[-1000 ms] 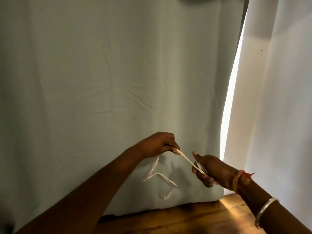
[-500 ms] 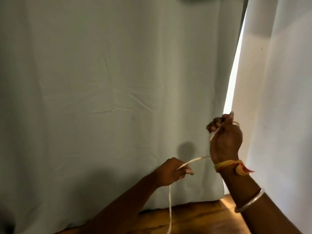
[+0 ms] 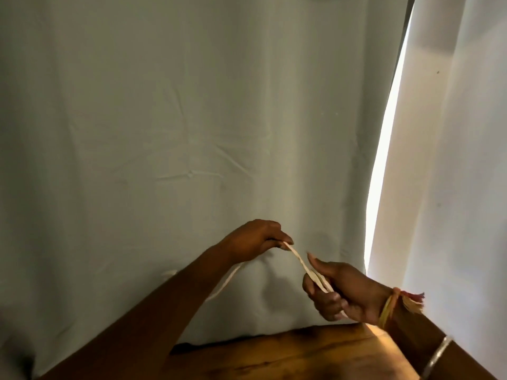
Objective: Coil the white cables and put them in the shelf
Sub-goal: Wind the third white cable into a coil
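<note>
In front of the curtain (image 3: pixel 192 133), the left hand (image 3: pixel 252 238) pinches the cable (image 3: pixel 297 260); the right hand (image 3: pixel 345 292) is closed on its gathered loops. It looks light and limp, so best pinched close to the loops.

The white cable (image 3: pixel 297 260) vanishes into both hands: one end goes under the pinched fingertips (image 3: pixel 285 239) of the left hand (image 3: pixel 255 238), the other sinks between the curled fingers of the right hand (image 3: pixel 343 293), so how many loops sit in that palm cannot be told. A strand hanging below the left forearm is blurred, and its lower end is lost behind the arm. Both forearms are cut off by the bottom edge. The wooden surface (image 3: pixel 288 355) runs out of the picture below, its back edge hidden under the curtain (image 3: pixel 164 133).
</note>
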